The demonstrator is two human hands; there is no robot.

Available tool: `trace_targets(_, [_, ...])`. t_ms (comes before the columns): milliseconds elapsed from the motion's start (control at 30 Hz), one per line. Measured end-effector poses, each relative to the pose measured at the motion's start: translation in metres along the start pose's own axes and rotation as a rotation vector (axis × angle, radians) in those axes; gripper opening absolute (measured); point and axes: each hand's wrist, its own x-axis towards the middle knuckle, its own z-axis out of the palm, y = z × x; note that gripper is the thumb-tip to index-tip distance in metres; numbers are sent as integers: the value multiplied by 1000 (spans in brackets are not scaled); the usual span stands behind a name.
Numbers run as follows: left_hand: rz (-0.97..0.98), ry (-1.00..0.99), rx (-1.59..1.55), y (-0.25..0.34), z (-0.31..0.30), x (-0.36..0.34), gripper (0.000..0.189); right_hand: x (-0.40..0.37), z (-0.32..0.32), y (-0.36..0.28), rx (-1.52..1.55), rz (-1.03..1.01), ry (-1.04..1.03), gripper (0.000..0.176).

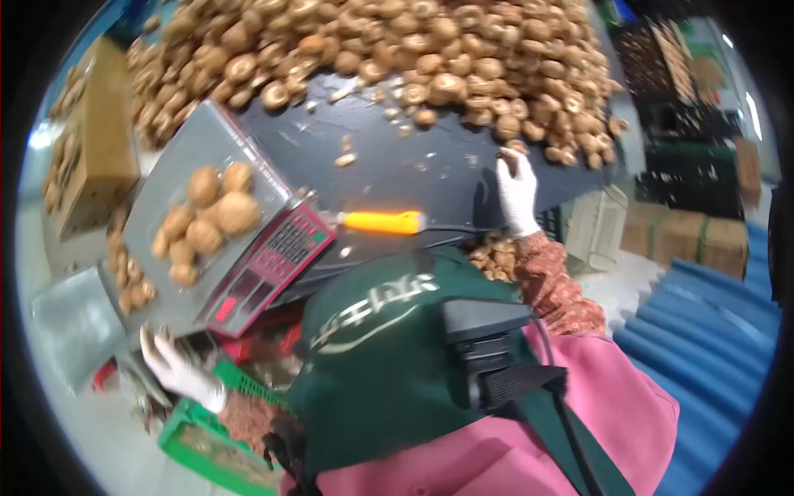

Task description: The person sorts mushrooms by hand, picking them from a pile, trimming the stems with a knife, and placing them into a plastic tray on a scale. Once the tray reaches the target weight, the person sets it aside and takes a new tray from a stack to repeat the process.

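Observation:
My right hand (517, 194), in a white glove, reaches to the near edge of a large heap of brown mushrooms (447, 87). Its thumb and fingers are apart, with brown-stained tips right at a mushroom (516, 146). Low on the left, my left hand (178, 369), also gloved, has its fingers stretched out beside the table edge. Near it is a red digital scale (277, 260) whose wide metal pan (153, 211) carries several mushrooms (204, 236). A yellow-handled tool (383, 221) lies between the scale and my right hand.
Small mushroom pieces (346, 159) are scattered over the dark tabletop (372, 186). A cardboard box (103, 153) stands left of the scale. Below are a green crate (198, 459) and more mushrooms (495, 258). At right are a pale basket (597, 227), cartons (686, 236) and blue corrugated sheeting (703, 331).

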Motion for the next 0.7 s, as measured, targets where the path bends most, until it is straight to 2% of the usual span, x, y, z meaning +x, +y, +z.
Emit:
trace_targets(100, [28,-68,11,-7,-4,3,40,3,-30,40,171,283,175,24])
trace_targets(233, [87,-87,46,12,14,7,41,14,-40,55,-72,238,231,28])
trace_targets(267, [120,-95,63,17,17,10,41,17,-37,65,-67,184,263,32])
trace_targets(433, [264,-79,175,59,42,0,40,22,-24,52,-36,174,234,40])
trace_targets(467, [296,-87,192,61,45,-1,40,20,-24,49,-110,153,206,43])
trace_targets(567, [285,-116,208,57,44,0,42,22,-28,35,-137,189,226,36])
trace_targets(700, [330,-135,278,58,49,-4,43,35,-36,71,-70,284,337,28])
